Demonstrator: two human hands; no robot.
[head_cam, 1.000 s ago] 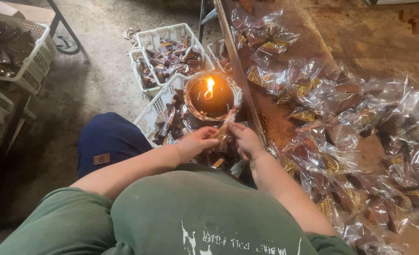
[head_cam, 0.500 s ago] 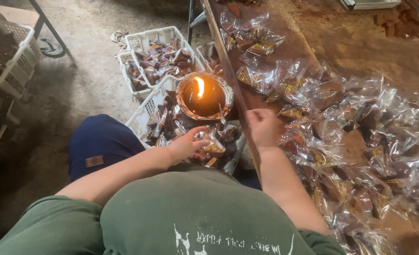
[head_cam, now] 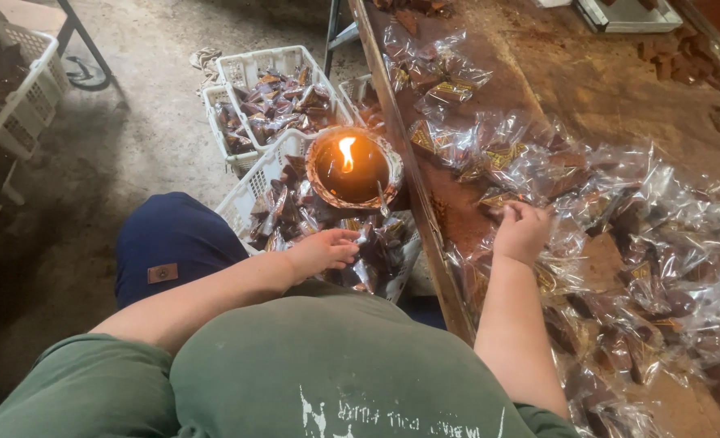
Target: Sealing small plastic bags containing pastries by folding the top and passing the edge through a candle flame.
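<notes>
In the head view, the person's right hand (head_cam: 522, 233) rests on a heap of clear plastic packets (head_cam: 619, 243) that hold brown pieces, spread across a worn wooden table (head_cam: 571, 73). Its fingers are curled down onto one packet (head_cam: 502, 203) at the near edge of the heap; whether they pinch it or only press on it cannot be told. The left hand (head_cam: 323, 250) hovers over a white plastic basket (head_cam: 250, 191) at the person's lap, fingers loosely bent and close together, its fingertips touching or just above the filled packets (head_cam: 376, 243) piled inside; no firm grip shows.

Just beyond that hand, at the basket's far end against the table's edge, stands a round bowl lamp (head_cam: 352, 169) with dark liquid and a lit flame (head_cam: 346, 152).

Farther off on the concrete floor (head_cam: 149, 130) stand two more white baskets (head_cam: 275, 93), touching each other and filled with similar packets. Another white basket (head_cam: 19, 97) sits at the left edge of the picture. The person wears a green shirt (head_cam: 319, 373) and dark blue trousers (head_cam: 169, 243).
</notes>
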